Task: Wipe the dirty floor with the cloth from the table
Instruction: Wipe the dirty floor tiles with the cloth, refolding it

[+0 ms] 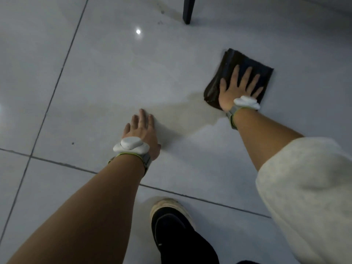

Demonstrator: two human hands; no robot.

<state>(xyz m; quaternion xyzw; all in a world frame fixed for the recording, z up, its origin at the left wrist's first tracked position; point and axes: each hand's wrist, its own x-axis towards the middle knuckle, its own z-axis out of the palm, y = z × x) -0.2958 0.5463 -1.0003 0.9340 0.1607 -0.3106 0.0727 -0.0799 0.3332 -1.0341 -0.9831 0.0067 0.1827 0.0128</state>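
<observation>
Wiping is going on: right hand [237, 88], fingers [247, 75] spread, is pressing the dark cloth [236, 60] down, but a wet smear [190, 111] is waiting beside it.

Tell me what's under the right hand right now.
The right hand lies flat, fingers spread, on the dark folded cloth, which lies on the tiled floor. The floor beneath the cloth is covered, so unseen.

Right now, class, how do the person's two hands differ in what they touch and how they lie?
The right hand presses flat on the dark cloth, fingers spread; the left hand rests on bare tile floor, fingers closer together. The right reaches farther forward than the left. Both are palm down and wear a white wrist device.
</observation>
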